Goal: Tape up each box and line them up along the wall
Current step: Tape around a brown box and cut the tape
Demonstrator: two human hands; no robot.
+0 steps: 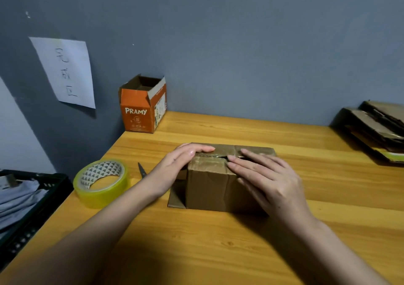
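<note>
**Two Hands Press Down the Flaps of a Brown Box**

A brown box [209,186] sits in the middle of the wooden bench [306,197]. Its top flaps are folded down, with a thin gap showing where they meet. One flap lies flat on the bench at the box's 9 o'clock side, low down.

The left hand [175,166] rests on the top left corner of the box. Its fingers are straight and flat, pressing on the flap. The right hand [262,179] lies across the top right part of the box. Its fingers are straight too (they point toward the gap), and they press down. Neither hand is curled around anything.

A roll of clear yellowish tape [101,183] stands tilted on the bench at 9 o'clock from the box, well apart from it. Between the tape and the left arm, the tip of a pair of scissors [142,169] pokes out.

At 11 o'clock from the brown box, an orange box [140,111] stands against the blue-grey wall [240,44]. Its top is open, and it says PRAMY on the front.

At 3 o'clock, far off at the bench's edge, lies a pile of flat cardboard [376,129]. A white paper [65,72] with writing hangs on the wall at 10 o'clock. A black crate [32,214] with grey cloth inside sits beside the bench at 8 o'clock.
</note>
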